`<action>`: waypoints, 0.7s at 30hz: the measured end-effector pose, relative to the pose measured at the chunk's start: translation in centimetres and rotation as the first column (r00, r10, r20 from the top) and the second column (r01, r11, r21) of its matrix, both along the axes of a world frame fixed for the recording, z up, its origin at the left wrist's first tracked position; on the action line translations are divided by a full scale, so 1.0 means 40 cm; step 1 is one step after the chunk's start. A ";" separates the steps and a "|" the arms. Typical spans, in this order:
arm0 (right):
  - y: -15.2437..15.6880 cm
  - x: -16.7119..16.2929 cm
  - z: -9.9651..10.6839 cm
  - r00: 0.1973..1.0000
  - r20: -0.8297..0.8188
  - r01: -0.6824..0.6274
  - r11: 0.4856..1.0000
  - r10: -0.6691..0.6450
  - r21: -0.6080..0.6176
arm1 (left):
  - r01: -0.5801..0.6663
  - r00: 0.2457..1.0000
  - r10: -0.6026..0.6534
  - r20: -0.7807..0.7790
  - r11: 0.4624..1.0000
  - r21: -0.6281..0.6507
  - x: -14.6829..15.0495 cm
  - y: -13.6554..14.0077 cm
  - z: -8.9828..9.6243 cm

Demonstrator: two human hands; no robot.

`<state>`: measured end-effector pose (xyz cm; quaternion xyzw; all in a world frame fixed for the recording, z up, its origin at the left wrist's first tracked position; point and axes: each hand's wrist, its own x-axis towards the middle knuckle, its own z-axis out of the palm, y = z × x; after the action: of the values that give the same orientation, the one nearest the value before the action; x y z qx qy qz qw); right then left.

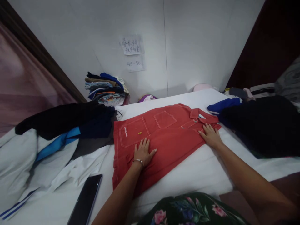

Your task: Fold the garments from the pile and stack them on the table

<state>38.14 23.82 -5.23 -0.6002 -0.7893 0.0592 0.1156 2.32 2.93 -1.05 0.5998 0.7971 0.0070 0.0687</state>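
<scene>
The shirt (168, 147) lies on the table (187, 175), its collar (206, 118) toward two o'clock and its hem toward nine; from its middle, the person's left hand (143, 153) rests on it at eight, the right hand (212, 136) at three by the collar; the phone (86, 198) lies at eight, farther out; loose clothes (56, 159) spread at nine, more clothes (262, 128) at three; a stack of clothes (110, 89) sits between ten and eleven, before the wall (194, 47); paper notes (132, 45) hang on the wall at eleven.
</scene>
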 end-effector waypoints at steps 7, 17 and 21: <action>0.006 -0.029 0.063 0.987 -0.154 -0.003 0.968 0.043 0.249 | -0.001 1.000 0.001 -0.003 1.000 0.020 0.006 0.008 -0.009; 0.115 -0.036 -0.009 0.998 -0.030 0.050 0.999 -0.050 -0.015 | -0.022 0.996 0.023 0.091 1.000 -0.005 0.023 -0.009 -0.005; 0.145 -0.017 -0.053 0.999 -0.008 0.038 0.999 -0.038 -0.019 | -0.018 0.983 0.018 0.183 1.000 -0.002 0.009 -0.007 -0.001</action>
<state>37.44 29.63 -7.33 -0.6159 -0.7766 0.0671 0.1144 2.67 2.63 -1.08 0.5894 0.7928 0.0627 0.1419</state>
